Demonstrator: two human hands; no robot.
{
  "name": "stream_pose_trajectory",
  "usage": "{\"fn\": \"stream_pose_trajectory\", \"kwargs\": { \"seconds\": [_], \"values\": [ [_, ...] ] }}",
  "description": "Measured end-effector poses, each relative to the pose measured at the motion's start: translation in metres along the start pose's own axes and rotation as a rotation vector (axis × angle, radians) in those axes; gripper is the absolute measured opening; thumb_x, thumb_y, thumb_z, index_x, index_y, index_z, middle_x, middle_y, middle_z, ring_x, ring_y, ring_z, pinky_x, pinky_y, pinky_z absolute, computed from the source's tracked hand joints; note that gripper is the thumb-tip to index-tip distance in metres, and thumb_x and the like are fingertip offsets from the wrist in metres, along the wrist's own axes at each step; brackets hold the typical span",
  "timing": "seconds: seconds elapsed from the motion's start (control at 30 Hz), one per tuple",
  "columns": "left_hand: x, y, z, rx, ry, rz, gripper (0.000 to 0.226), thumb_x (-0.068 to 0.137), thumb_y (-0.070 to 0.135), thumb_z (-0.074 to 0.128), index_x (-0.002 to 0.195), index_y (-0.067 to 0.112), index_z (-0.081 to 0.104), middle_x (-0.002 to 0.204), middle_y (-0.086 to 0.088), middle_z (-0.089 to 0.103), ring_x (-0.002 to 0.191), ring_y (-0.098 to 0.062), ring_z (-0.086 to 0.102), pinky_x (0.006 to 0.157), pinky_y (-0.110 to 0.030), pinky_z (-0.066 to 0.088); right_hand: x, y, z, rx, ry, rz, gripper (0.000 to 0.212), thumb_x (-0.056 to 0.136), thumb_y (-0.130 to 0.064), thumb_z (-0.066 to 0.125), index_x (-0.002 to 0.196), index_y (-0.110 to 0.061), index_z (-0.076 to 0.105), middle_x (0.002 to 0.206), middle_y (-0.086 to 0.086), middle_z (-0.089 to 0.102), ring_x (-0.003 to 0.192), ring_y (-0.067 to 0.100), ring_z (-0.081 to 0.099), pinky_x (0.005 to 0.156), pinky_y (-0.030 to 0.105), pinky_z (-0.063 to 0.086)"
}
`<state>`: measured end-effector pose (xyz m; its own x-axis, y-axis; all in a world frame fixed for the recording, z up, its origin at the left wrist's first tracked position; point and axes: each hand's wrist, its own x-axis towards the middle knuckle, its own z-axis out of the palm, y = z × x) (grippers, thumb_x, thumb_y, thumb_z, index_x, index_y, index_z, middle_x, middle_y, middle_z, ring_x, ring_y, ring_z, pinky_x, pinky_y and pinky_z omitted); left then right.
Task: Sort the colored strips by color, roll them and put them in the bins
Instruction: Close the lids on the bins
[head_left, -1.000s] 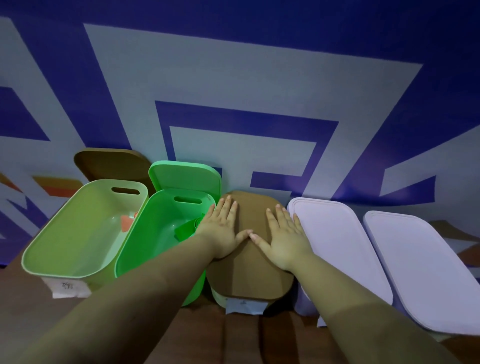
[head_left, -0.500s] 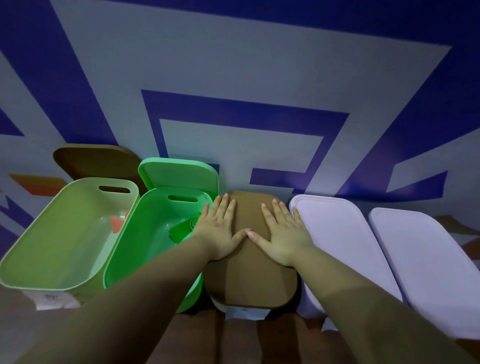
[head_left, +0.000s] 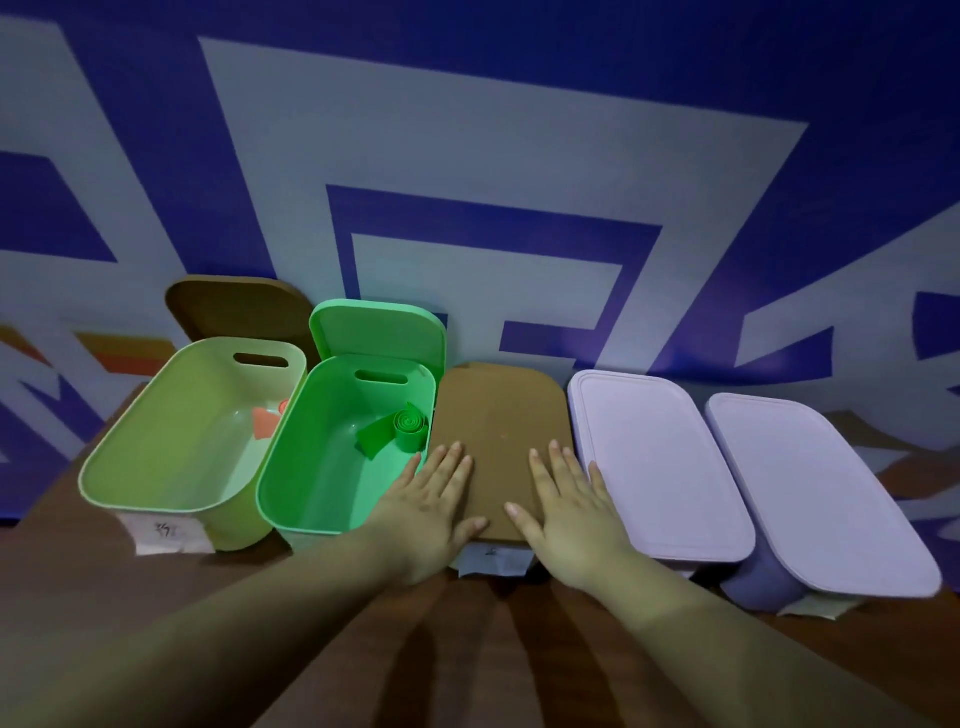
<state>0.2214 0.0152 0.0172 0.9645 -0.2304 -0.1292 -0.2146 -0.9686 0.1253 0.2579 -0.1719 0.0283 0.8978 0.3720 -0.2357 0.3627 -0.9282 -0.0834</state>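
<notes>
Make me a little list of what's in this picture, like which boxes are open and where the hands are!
open boxes: light green box, bright green box
in bright green box: rolled green strip
in light green box: orange strip
closed boxes: brown lid, two purple lids
left hand: flat on brown lid
right hand: flat on brown lid

Green roll in green bin; brown lid; lilac lids.
</notes>
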Motion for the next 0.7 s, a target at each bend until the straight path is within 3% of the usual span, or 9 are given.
{"fn": "stream_pose_trajectory", "kwargs": {
  "seconds": [0.1, 0.13, 0.2, 0.27, 0.37, 0.5, 0.7],
  "values": [
    [0.000, 0.001, 0.001, -0.003, -0.099, -0.021, 0.134, 0.036, 0.074, -0.046, 0.149, 0.011, -0.011, 0.158, -0.006, -0.017, 0.145, -0.020, -0.017, 0.113, -0.033, -0.014, 0.000, 0.000, 0.002, -0.011, -0.021, 0.008, 0.072, 0.096, -0.059, 0.016, 0.151, -0.020, -0.008, 0.159, 0.005, -0.016, 0.146, 0.017, -0.015, 0.115, 0.035, -0.013],
    [0.000, 0.002, 0.002, -0.010, -0.106, -0.031, 0.132, 0.040, 0.077, -0.043, 0.150, 0.011, -0.011, 0.158, -0.006, -0.017, 0.145, -0.020, -0.017, 0.114, -0.034, -0.013, 0.000, 0.000, 0.002, -0.014, -0.027, 0.010, 0.071, 0.097, -0.057, 0.018, 0.151, -0.020, -0.008, 0.159, 0.005, -0.016, 0.146, 0.017, -0.015, 0.115, 0.035, -0.013],
    [-0.001, 0.002, 0.000, -0.026, -0.101, -0.056, 0.104, 0.070, 0.078, -0.019, 0.150, 0.011, -0.011, 0.158, -0.006, -0.018, 0.145, -0.020, -0.017, 0.116, -0.036, -0.010, -0.001, -0.002, -0.001, -0.028, -0.038, 0.013, 0.070, 0.097, -0.056, 0.018, 0.151, -0.020, -0.009, 0.159, 0.005, -0.016, 0.146, 0.017, -0.014, 0.116, 0.035, -0.012],
    [-0.002, 0.004, -0.006, -0.022, -0.153, -0.070, 0.076, 0.095, 0.060, 0.010, 0.150, 0.011, -0.011, 0.158, -0.006, -0.018, 0.145, -0.020, -0.017, 0.116, -0.038, -0.009, -0.002, -0.005, -0.005, -0.050, -0.049, 0.029, 0.070, 0.097, -0.057, 0.017, 0.151, -0.020, -0.009, 0.159, 0.005, -0.015, 0.146, 0.016, -0.014, 0.115, 0.036, -0.012],
    [-0.001, 0.000, -0.016, -0.064, -0.163, -0.034, 0.071, 0.099, 0.052, 0.021, 0.151, 0.012, -0.005, 0.159, -0.008, -0.013, 0.146, -0.021, -0.012, 0.117, -0.038, -0.008, -0.006, -0.009, -0.013, -0.103, -0.045, 0.080, 0.071, 0.096, -0.060, 0.017, 0.151, -0.023, -0.008, 0.159, 0.005, -0.014, 0.146, 0.018, -0.013, 0.115, 0.039, -0.012],
    [0.000, -0.019, -0.032, -0.127, -0.015, 0.008, 0.066, 0.099, 0.048, 0.027, 0.152, 0.014, 0.004, 0.160, -0.009, -0.003, 0.147, -0.021, -0.002, 0.117, -0.036, -0.005, -0.007, -0.022, -0.033, -0.051, 0.018, 0.126, 0.070, 0.096, -0.059, 0.019, 0.152, -0.025, -0.003, 0.160, 0.006, -0.010, 0.147, 0.019, -0.009, 0.118, 0.040, -0.008],
    [0.010, -0.046, -0.058, -0.156, 0.052, -0.097, 0.067, 0.098, 0.051, 0.029, 0.152, 0.015, 0.011, 0.159, -0.009, 0.005, 0.147, -0.022, 0.007, 0.118, -0.037, 0.002, -0.010, -0.046, -0.054, 0.055, 0.076, 0.108, 0.071, 0.095, -0.060, 0.025, 0.152, -0.026, 0.000, 0.160, 0.005, -0.007, 0.147, 0.019, -0.006, 0.118, 0.037, -0.004]
  ]
}}
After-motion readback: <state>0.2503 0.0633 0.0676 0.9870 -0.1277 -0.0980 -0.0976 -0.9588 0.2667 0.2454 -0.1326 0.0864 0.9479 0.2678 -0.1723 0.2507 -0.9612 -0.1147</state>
